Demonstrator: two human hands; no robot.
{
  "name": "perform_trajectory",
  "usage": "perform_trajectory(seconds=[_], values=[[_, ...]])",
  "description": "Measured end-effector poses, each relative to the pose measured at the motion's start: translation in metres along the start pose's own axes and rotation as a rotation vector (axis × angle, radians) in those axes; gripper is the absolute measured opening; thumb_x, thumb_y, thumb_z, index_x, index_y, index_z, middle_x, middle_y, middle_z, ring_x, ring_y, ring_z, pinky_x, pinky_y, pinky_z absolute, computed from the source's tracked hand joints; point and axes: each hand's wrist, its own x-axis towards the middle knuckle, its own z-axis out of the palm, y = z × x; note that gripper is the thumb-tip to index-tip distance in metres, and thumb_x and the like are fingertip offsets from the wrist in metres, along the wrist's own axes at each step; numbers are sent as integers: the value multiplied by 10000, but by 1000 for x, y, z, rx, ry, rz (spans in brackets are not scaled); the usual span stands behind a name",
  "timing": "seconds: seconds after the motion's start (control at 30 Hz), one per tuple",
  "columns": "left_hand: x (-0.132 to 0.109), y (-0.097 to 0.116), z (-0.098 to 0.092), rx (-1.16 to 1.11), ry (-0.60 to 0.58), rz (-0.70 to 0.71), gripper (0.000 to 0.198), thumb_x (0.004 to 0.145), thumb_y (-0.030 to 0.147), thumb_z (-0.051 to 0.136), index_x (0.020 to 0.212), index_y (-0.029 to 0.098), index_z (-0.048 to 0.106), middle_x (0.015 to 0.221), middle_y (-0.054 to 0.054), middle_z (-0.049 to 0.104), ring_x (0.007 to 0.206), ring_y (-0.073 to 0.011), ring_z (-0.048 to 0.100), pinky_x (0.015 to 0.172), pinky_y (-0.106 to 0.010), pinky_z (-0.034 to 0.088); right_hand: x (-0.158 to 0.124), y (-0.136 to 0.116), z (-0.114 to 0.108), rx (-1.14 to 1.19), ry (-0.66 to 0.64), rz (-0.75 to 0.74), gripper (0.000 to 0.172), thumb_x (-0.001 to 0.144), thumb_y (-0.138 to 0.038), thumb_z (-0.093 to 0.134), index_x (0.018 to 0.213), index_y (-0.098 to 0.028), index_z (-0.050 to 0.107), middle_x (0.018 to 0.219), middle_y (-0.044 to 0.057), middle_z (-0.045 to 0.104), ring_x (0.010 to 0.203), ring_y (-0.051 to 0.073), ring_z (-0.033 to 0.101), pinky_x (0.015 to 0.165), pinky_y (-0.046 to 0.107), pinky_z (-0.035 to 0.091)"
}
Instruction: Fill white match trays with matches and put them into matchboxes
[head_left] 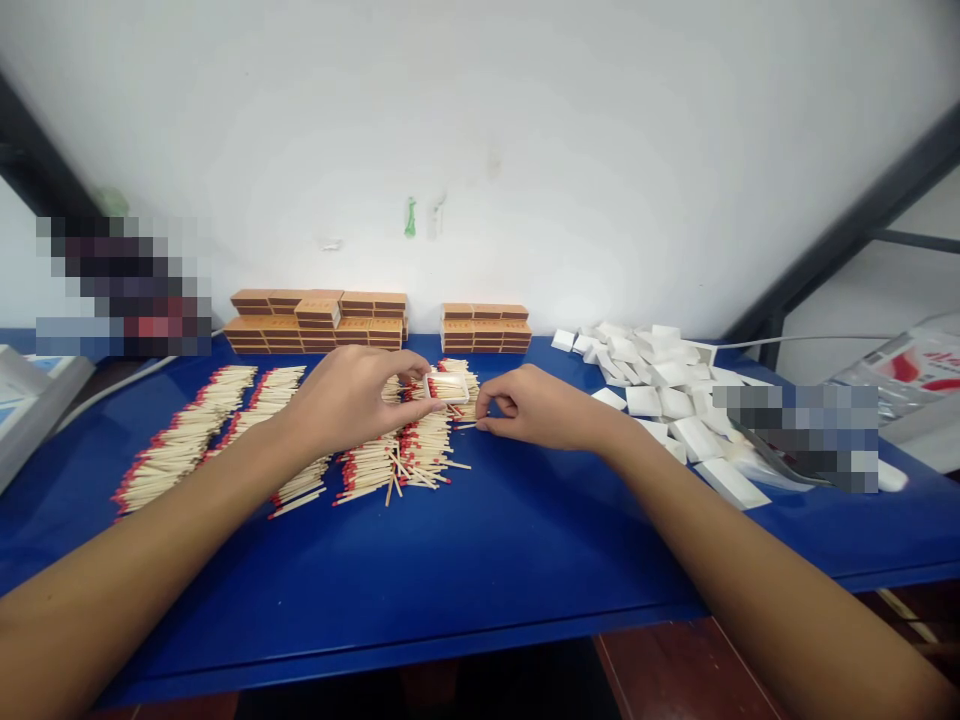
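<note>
My left hand (352, 395) pinches a small white matchbox tray (448, 388) by its left end, thumb below and fingers above. Some red-tipped matches show inside the tray. Just to the right, my right hand (532, 408) has its thumb and fingers pressed together beside the match pile. A matchstick (465, 426) lies right at these fingertips; whether they grip it I cannot tell. Beneath the tray spreads a heap of loose matches (429, 445), some crossing others. Further rows of matches (187, 430) lie to the left, partly behind my left forearm.
Along the wall stand stacked brown matchboxes (315, 325) and a smaller stack of matchboxes (486, 328). A pile of white trays (667, 375) spreads on the right of the blue table (450, 580). A plastic bag (911, 365) lies at far right, a white cable (120, 385) at left.
</note>
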Motion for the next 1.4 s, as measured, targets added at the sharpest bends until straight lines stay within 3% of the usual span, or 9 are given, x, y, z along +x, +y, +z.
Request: perform_trajectory(seconds=[0.67,0.87,1.03,1.23,1.4], values=[[-1,-1,3,30,-6,32,380,922,561,690,1055,211,753,912,-22,806,802,-215,758,709,-303,507,0,-1,4,14,-32,-22,127,878,-188,616,875,-186,743,685,-19,604,592,112,465,624,282,310],[-2,-6,4,75,-16,37,468,940,615,646,1124,196,744,894,-52,795,803,-224,750,716,-308,501,-4,1,-7,56,-65,27,104,872,-208,624,865,-192,727,661,-35,561,576,109,434,596,283,287],[-4,-4,7,116,-21,55,448,941,585,665,1133,189,743,882,-52,785,787,-229,742,687,-312,475,-7,-3,-14,114,57,41,121,899,-278,638,883,-188,718,616,-62,468,563,105,385,593,286,262],[-4,5,11,63,-43,69,405,938,590,661,1075,218,746,787,-9,752,688,-194,698,611,-289,420,-3,-7,-3,144,187,3,133,924,-311,633,890,-196,689,591,-72,413,547,107,359,582,281,248],[-4,7,10,9,-35,78,386,941,564,675,1104,218,731,834,-1,767,699,-178,693,639,-281,429,-2,-8,1,107,245,-9,111,933,-270,619,888,-195,687,588,-68,421,545,102,354,581,286,248]])
